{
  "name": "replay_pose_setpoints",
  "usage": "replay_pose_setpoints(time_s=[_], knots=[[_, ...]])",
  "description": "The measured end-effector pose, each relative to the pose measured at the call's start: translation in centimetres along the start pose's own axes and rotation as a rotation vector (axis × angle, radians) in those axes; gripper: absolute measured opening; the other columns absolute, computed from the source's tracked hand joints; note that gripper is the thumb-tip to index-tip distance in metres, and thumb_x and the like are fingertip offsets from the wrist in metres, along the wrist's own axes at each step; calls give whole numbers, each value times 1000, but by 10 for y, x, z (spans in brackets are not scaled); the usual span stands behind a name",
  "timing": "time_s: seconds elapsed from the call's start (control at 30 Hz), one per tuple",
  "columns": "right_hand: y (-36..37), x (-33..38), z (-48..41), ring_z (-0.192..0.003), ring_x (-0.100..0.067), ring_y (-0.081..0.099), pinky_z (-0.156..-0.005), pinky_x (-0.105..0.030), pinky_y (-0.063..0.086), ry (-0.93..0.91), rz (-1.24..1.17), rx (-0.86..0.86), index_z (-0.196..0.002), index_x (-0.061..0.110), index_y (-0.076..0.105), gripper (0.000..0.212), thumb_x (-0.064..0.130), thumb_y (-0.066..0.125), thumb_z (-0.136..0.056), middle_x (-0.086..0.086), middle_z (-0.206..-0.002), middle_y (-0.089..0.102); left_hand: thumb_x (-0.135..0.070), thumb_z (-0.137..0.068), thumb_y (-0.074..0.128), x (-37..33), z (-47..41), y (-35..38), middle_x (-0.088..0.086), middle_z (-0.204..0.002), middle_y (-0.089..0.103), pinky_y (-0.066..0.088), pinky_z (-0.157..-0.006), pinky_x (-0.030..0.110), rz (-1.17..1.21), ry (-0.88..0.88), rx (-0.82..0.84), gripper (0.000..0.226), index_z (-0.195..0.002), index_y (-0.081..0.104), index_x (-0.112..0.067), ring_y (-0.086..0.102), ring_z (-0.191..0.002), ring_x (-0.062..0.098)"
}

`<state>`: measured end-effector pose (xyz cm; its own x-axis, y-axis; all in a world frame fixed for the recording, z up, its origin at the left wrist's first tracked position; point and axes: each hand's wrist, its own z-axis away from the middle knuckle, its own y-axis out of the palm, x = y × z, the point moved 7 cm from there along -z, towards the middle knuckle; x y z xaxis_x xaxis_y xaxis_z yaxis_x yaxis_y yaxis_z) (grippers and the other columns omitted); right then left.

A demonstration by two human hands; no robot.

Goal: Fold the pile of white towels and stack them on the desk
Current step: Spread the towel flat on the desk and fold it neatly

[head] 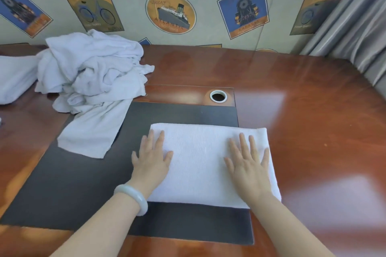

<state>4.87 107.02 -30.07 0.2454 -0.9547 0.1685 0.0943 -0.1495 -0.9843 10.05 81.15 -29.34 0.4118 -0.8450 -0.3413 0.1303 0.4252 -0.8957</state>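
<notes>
Here both hands lie flat and open, palms down, on a folded towel (200, 162) that rests on the dark mat (73, 183) set into the desk (313, 110). The left hand (151, 159) sits at the towel's left edge with its fingers straight and spread; the thumb and the middle fingers press on the cloth, while the little finger lies off the edge, over the mat. A pale bracelet (132, 198) circles that wrist. The right hand (248, 165) lies wholly on the towel near its right edge, fingers straight and fanned apart, the little finger close to the border of the cloth. Neither hand curls round or pinches anything; they only press on the towel's top. The towel is a smooth white rectangle, its right end reaching past the mat onto the glossy brown wood. Well apart from it, at the back left of the desk, the pile of towels (92, 73) sits in a crumpled heap, and one loose towel (92, 131) spills from it down onto the mat's left part, not touching the folded one. Another white cloth (14, 77) lies at the far left edge. Behind the mat a round hole (218, 96) with a metal ring is set in the wood. A wall (171, 12) with printed pictures stands behind the desk, and a grey curtain (355, 27) hangs at the right.
</notes>
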Motion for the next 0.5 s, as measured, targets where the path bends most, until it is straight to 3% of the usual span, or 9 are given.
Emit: replay_pose_setpoints(time_s=[0.07,0.13,0.2,0.23,0.33,0.43,0.5], knots=[[9,-5,20,-151,-20,3,-117,-52,-3,-35,8,26,-156,27,20,65,53,10,-98,-1,-164,15,-43,-100,45,28,15,0,9,-161,11,25,-114,50,192,-202,13,72,-157,3,-30,16,-146,32],[5,-17,30,-151,-18,5,-119,-48,-1,-32,-11,1,-156,28,18,59,50,14,-102,2,-164,13,-42,-96,52,43,25,2,13,-147,30,33,-108,47,317,-289,40,70,-155,18,-28,30,-135,35],[-1,-33,32,-152,-17,3,-119,-47,2,54,-113,11,-156,31,16,55,46,25,-105,8,-164,6,-42,-94,54,44,32,0,8,-134,35,37,-100,43,414,-310,55,60,-148,32,-30,36,-126,33],[-7,-43,33,-151,-20,10,-119,-47,11,134,-215,-11,-155,28,23,55,42,36,-104,5,-164,12,-45,-93,55,44,33,-1,6,-130,35,38,-100,43,472,-335,78,59,-146,35,-30,38,-124,31],[-21,-76,39,-129,-28,45,-101,-41,40,486,-691,-71,-144,18,44,50,24,58,-96,-5,-146,45,-57,-87,61,47,33,-5,4,-136,34,41,-100,45,664,-447,165,73,-145,35,-21,45,-118,28],[-17,-87,44,-103,-26,57,-81,-35,44,718,-944,35,-133,15,50,44,27,62,-93,-1,-119,58,-67,-76,69,55,23,-4,4,-137,54,44,-104,48,893,-535,258,89,-143,41,-14,56,-119,25],[-16,-88,43,-93,-25,58,-75,-34,44,765,-978,106,-123,11,55,37,32,63,-93,-1,-105,60,-59,-84,68,50,22,-6,6,-123,68,44,-105,48,1065,-540,278,66,-130,58,-12,63,-113,26]])
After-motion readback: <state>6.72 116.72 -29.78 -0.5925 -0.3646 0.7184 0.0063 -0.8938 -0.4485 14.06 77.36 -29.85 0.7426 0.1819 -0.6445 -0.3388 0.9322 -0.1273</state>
